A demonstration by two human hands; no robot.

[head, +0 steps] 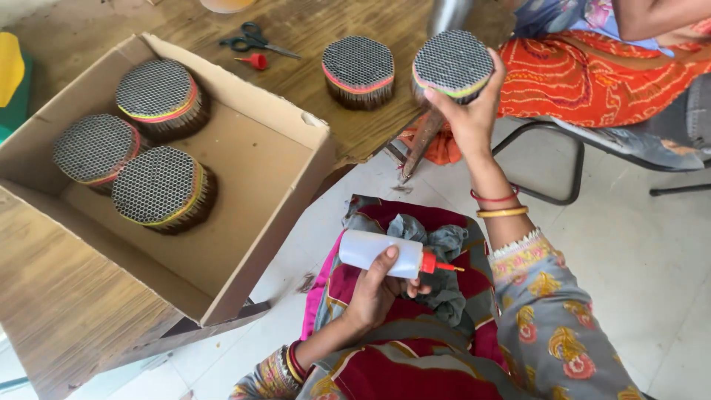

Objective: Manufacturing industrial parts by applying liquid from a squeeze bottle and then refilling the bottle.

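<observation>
Landmark: the open cardboard box (244,215) on the wooden table (67,296). Right hand (468,111) raised well to the right of the box, past the table's edge, fingers wrapped round a round bundle of thin sticks (452,65), gripped from below and behind; bundle's flat honeycomb-patterned end faces the camera, coloured bands around its rim. Red and gold bangles on that wrist. Left hand (378,289) low, below and right of the box's near corner, over the lap; closed around a white squeeze bottle (381,253) lying roughly level, its red nozzle (438,264) pointing right, away from the box. Bottle well apart from the held bundle, nozzle not touching it. Beneath the bottle, a crumpled grey cloth (437,244) on the lap. Inside the box, three like bundles (152,144) stand on end, grouped toward its far left side, the two nearer ones touching; the box's right half is bare cardboard. Just beyond the box's far right corner, a fifth bundle (358,72) stands alone on the table. Further back from the box, green-handled scissors (255,42) lie flat, with a small red cap-like piece (257,61) beside them. Another person in orange patterned cloth (592,74) sits on a chair far right of the box.
</observation>
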